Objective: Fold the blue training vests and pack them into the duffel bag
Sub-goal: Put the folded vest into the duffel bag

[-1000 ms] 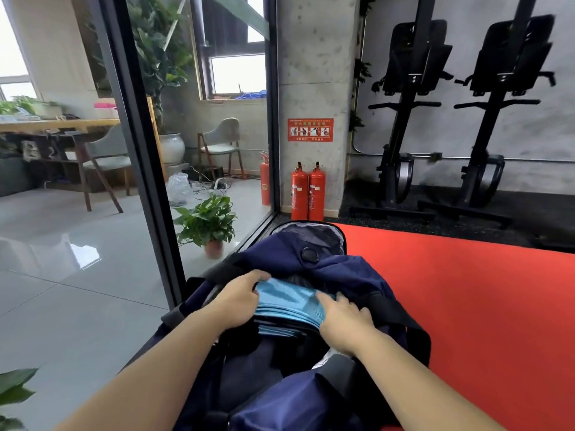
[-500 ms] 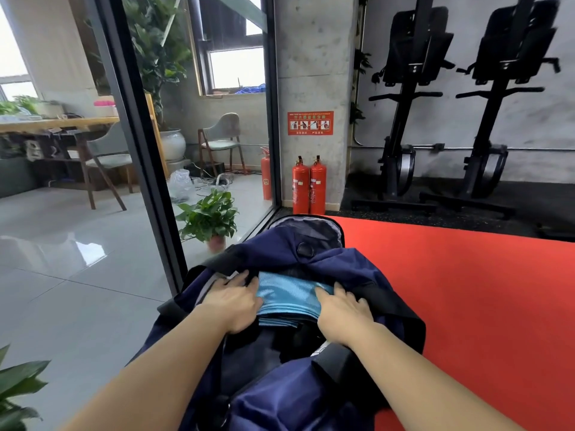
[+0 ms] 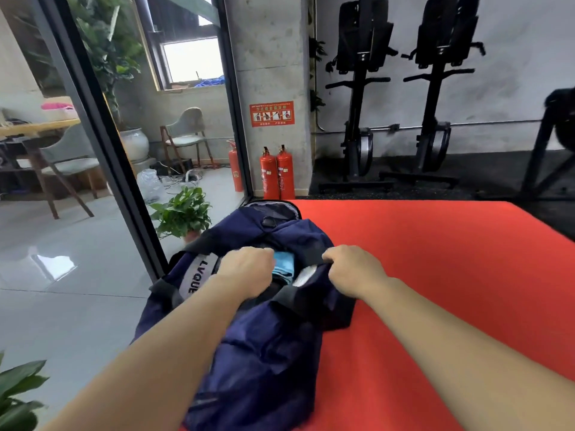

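Left hand (image 3: 245, 272), right hand (image 3: 354, 269), seemingly gripping duffel bag (image 3: 273, 353)

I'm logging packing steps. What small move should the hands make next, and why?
Probably draw the opening's two edges together to close it: the folded light-blue training vests sit inside the navy fabric duffel bag, and the left hand and right hand each grip an opposite edge of its gaping opening.

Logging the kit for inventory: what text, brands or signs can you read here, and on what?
"LVQUE", possibly cut off: grey band on the duffel bag.
Red sign on the pillar: too blurred to read.
Labels on the fire extinguishers: too small to read.
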